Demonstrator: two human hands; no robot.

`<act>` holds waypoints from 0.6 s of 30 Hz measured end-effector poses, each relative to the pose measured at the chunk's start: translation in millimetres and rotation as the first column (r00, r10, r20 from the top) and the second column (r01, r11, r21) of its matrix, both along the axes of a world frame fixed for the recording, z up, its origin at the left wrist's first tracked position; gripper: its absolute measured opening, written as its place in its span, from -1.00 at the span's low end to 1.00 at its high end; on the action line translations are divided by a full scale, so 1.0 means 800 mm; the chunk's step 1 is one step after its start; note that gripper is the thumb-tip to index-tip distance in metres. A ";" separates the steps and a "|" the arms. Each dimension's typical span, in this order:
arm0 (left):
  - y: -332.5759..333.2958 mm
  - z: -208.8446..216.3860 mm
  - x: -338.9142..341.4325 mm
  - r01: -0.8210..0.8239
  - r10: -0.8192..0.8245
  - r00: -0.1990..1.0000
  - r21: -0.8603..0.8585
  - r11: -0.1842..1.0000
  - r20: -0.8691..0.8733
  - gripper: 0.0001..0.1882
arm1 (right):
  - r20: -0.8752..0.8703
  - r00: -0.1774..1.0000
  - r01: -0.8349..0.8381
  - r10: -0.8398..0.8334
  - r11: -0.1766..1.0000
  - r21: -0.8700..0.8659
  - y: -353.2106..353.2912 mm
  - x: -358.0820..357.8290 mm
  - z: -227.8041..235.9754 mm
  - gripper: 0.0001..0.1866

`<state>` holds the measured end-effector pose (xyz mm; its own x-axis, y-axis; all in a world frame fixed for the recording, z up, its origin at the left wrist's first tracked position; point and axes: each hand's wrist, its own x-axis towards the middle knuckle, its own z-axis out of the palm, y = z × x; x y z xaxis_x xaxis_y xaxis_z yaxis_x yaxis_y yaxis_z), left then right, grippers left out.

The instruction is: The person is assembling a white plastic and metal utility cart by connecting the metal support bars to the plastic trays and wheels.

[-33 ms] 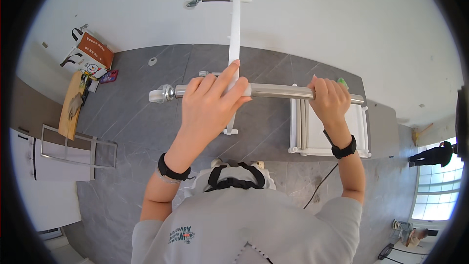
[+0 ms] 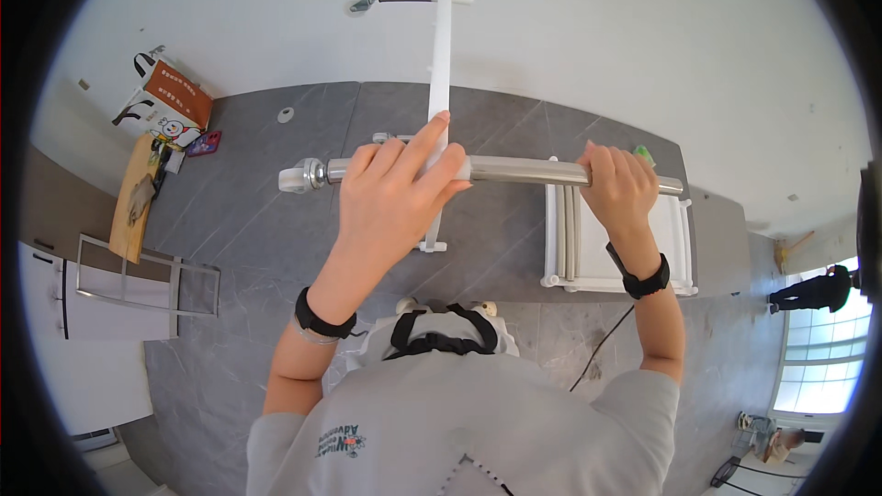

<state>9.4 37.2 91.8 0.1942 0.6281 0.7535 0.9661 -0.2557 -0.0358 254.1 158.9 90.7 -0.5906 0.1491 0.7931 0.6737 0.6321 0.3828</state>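
A white shelf [image 2: 440,55], seen edge-on, stands upright over the grey table, with metal tubes through its corners. My left hand [image 2: 390,188] is closed over the near corner, its index finger lying along the white edge and its thumb near the tube. Out to the right from that corner runs a shiny metal tube [image 2: 528,170]; my right hand [image 2: 621,186] is wrapped round it near its free end. A caster wheel [image 2: 300,176] sits at the left end, beside my left hand. Another caster [image 2: 358,2] shows on the far tube. My left palm hides part of the joint.
On the table's right lie white shelves [image 2: 629,243] with loose metal tubes [image 2: 571,234] on them. A printed bag [image 2: 170,101], a phone [image 2: 204,143] and a wooden board [image 2: 133,197] are at the left. A metal frame [image 2: 147,298] stands below. Another person [image 2: 813,292] is far right.
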 end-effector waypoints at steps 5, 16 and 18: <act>0.003 -0.001 0.002 0.023 -0.023 0.999 0.024 0.999 -0.022 -0.72 | 0.081 0.993 -0.051 0.080 0.951 -0.305 0.006 0.011 0.007 -0.79; 0.008 -0.001 0.003 0.005 -0.005 0.999 -0.003 1.000 -0.048 -0.70 | 0.331 0.943 0.208 -0.030 0.830 -0.518 -0.005 0.014 0.043 -0.82; 0.007 -0.001 -0.001 0.001 -0.001 0.999 0.000 1.000 -0.054 -0.70 | 0.243 0.970 0.105 0.019 0.868 -0.486 0.001 0.012 0.033 -0.80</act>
